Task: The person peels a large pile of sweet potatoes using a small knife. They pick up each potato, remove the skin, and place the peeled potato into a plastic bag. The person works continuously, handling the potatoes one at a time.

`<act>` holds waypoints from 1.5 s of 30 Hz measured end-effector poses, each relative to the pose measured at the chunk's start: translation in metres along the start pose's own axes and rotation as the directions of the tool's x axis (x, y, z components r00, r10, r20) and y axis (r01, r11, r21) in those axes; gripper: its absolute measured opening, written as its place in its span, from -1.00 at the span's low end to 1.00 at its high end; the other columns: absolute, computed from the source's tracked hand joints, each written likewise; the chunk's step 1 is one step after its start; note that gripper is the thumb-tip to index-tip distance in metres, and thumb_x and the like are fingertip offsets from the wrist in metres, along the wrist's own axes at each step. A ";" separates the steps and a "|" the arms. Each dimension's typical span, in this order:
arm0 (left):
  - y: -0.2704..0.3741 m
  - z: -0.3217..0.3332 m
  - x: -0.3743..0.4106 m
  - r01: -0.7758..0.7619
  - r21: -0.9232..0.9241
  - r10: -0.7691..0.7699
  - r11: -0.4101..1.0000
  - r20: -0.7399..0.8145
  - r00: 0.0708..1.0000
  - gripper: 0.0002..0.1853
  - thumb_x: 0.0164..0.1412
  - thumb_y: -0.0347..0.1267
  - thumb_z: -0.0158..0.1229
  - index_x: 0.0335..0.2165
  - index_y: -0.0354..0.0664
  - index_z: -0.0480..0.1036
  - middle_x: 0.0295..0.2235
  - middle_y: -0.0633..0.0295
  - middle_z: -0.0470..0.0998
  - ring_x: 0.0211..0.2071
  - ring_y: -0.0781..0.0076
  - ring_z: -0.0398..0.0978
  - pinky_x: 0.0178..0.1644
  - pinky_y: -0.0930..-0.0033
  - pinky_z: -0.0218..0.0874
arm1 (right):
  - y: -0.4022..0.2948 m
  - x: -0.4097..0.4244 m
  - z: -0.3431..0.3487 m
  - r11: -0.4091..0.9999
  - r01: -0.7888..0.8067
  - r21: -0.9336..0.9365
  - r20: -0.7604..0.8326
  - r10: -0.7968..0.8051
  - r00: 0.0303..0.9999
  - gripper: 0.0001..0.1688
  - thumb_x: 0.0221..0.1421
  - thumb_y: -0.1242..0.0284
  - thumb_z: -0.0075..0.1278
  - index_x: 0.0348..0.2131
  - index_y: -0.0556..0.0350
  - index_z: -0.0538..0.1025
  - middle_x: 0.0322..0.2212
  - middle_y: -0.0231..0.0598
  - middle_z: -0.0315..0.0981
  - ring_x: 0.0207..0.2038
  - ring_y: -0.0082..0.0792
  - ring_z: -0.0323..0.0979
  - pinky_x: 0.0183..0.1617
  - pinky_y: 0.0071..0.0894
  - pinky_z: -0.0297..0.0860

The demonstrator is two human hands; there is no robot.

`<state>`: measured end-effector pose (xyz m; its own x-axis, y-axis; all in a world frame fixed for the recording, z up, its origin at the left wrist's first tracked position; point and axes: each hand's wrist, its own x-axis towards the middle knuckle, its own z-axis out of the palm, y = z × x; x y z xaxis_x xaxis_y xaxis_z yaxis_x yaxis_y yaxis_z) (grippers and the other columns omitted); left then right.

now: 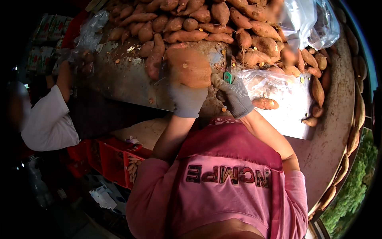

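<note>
My left hand [189, 100], in a grey work glove, holds a large sweet potato [191, 67] from its near side, above the metal work surface [131, 86]. The sweet potato is slightly blurred. Close to its right side is my right hand [234, 94], in a dotted grey glove, with its fingers closed around a tool with a green handle [227, 77]. The tool's blade or tip cannot be made out. To the right of this hand, a single sweet potato [265, 103] lies on a clear plastic bag [262, 86].
Heaped sweet potatoes [186, 35] cover the far side. Clear plastic bags [310, 24] stand at the upper right, with another [92, 31] at the upper left. A person in a white sleeve [49, 119] works at the left. Red crates [112, 164] stand below left.
</note>
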<state>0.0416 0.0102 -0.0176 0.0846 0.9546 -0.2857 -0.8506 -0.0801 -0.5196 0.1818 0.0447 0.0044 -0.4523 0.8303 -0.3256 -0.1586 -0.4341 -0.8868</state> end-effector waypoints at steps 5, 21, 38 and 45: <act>0.030 -0.009 -0.004 -0.024 -0.745 -0.536 -0.666 0.456 0.710 -0.43 0.13 -0.23 -0.06 0.10 -0.16 0.12 0.03 0.17 0.26 0.04 0.27 0.23 0.16 0.28 -0.01 | -0.001 0.007 -0.007 0.993 0.078 0.086 -0.220 -0.057 0.974 -0.77 0.09 0.26 0.02 -0.52 -0.02 0.44 -0.73 -0.63 0.14 -0.69 -0.74 -0.01 -0.64 -0.69 -0.12; 0.003 0.014 -0.021 -0.337 0.594 -0.108 -0.730 0.387 0.916 -0.17 -0.39 -0.30 0.45 -0.06 -0.27 0.26 -0.14 0.15 0.39 -0.09 0.33 0.34 0.04 0.32 0.14 | -0.046 0.003 -0.014 0.793 0.393 -0.466 0.087 -0.401 0.912 -0.77 0.08 0.41 -0.05 -0.28 0.20 0.43 -0.47 -0.12 0.37 -0.44 -0.28 0.35 -0.32 -0.35 0.30; -0.016 0.023 -0.027 -0.292 0.191 -0.099 -0.937 0.656 0.748 -0.30 -0.37 -0.34 0.43 -0.16 -0.28 0.31 -0.29 0.07 0.46 -0.26 0.23 0.45 -0.13 0.30 0.27 | -0.035 -0.005 -0.029 -0.278 0.509 -0.814 0.578 -0.459 0.674 -0.60 -0.18 0.50 -0.02 -0.22 0.10 0.39 -0.39 -0.14 0.34 -0.33 -0.12 0.35 -0.25 -0.22 0.29; -0.021 0.025 -0.031 -0.226 0.194 -0.064 -0.955 0.609 0.791 -0.29 -0.32 -0.24 0.40 -0.16 -0.28 0.28 -0.24 -0.02 0.42 -0.24 0.08 0.43 -0.12 0.22 0.27 | -0.032 -0.006 -0.029 -0.283 0.486 -0.827 0.561 -0.471 0.681 -0.59 -0.19 0.50 -0.03 -0.21 0.10 0.38 -0.39 -0.13 0.34 -0.32 -0.12 0.35 -0.27 -0.21 0.29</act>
<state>0.0439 -0.0102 0.0217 -0.1949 0.9347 0.2972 0.6925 -0.0834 0.7165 0.2148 0.0641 0.0248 -0.7254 0.5739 0.3800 0.5512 0.8150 -0.1787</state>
